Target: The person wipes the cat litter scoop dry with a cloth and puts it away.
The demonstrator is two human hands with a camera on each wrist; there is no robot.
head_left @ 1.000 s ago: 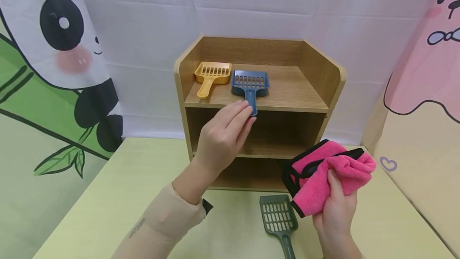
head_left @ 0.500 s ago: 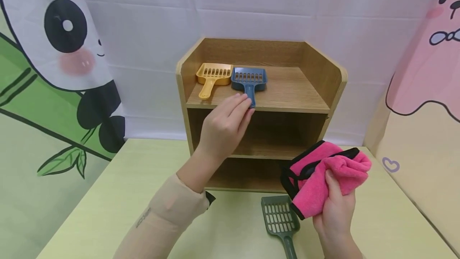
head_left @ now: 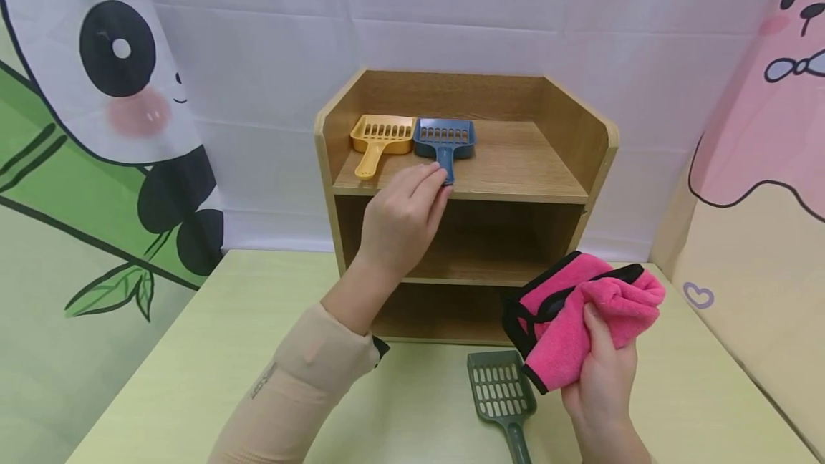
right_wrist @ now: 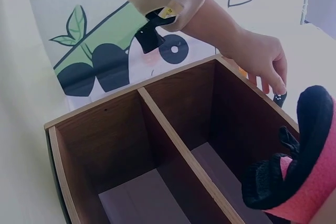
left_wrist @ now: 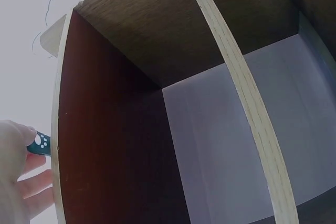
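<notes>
My left hand (head_left: 402, 217) pinches the handle end of a blue litter scoop (head_left: 445, 133), whose slotted head lies on the shelf unit's top board. Paw-print holes show in the scoop's handle (left_wrist: 41, 144) in the left wrist view. Right beside it, to the left, a yellow litter scoop (head_left: 383, 136) lies with its handle toward me. My right hand (head_left: 604, 382) grips a bunched pink plush cloth (head_left: 559, 356) with black edging, held up before the shelf's lower right. Below the cloth's left side, a dark green litter scoop (head_left: 501, 387) lies on the table.
The wooden shelf unit (head_left: 515, 195) has a raised back and sides around its top board, with two compartments below. It stands at the back of the pale yellow table (head_left: 193, 378), before a white cloth backdrop (head_left: 451, 6) printed with cartoon animals.
My left hand has pushed the blue scoop slightly back and left, closer against the yellow one, and its handle has come further onto the board. The right hand and cloth stay nearly still.
</notes>
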